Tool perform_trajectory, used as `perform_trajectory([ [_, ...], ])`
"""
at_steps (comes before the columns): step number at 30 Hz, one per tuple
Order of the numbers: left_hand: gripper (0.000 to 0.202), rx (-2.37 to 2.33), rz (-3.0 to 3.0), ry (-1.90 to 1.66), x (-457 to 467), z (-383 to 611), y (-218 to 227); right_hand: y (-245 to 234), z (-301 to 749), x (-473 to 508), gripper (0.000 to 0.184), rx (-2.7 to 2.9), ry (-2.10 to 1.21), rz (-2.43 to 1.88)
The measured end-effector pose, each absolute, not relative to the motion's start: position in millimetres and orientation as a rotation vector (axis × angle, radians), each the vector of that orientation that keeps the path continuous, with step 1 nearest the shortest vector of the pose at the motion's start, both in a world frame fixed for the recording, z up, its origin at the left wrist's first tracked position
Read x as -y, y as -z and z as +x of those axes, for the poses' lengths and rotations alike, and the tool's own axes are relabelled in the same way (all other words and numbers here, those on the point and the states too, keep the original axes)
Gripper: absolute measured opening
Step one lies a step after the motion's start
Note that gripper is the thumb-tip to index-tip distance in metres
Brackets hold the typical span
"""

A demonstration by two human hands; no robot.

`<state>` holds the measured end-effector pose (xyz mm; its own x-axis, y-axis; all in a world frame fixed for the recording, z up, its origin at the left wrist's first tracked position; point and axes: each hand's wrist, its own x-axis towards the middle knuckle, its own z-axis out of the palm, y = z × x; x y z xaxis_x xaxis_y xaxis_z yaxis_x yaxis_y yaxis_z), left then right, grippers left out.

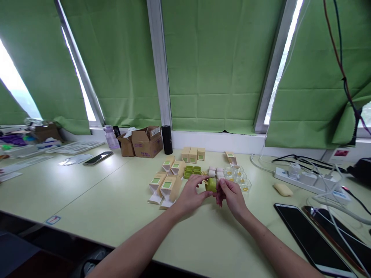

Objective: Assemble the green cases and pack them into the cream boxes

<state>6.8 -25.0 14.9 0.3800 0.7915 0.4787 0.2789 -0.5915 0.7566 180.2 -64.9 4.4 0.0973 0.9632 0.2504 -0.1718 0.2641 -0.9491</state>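
My left hand (191,194) is closed around a small, glossy green container (211,185), its thumb and fingers on the left side. My right hand (231,196) presses its fingertips together at the container's right edge; whether something small lies in that pinch is hidden. Behind my hands are small green square cups (192,171), whitish-pink blocks (216,172) and clear plastic cups (240,178) with yellow centres. Beyond my left hand stand several small kraft boxes (171,184) with green labels and open white flaps.
Closed kraft boxes (193,155) stand near the wall, beside a black cylinder (167,139) and a cardboard carton (147,142). On the right lie a power strip (311,181) with tangled cables, a beige oval object (283,189) and a dark tablet (310,235). A phone (98,158) lies left.
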Motion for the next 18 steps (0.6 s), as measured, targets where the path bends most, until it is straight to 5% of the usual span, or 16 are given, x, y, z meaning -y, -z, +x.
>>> perform_trajectory([
  [11,0.056,-0.704,1.562,-1.167,9.2,1.7,-12.8,7.7,224.2,45.7,0.022,1.438,0.02,-1.443],
  [18,0.062,-0.666,1.451,-1.178,4.4,1.6,-8.5,22.9,229.6,32.7,0.037,1.836,0.582,-1.631],
])
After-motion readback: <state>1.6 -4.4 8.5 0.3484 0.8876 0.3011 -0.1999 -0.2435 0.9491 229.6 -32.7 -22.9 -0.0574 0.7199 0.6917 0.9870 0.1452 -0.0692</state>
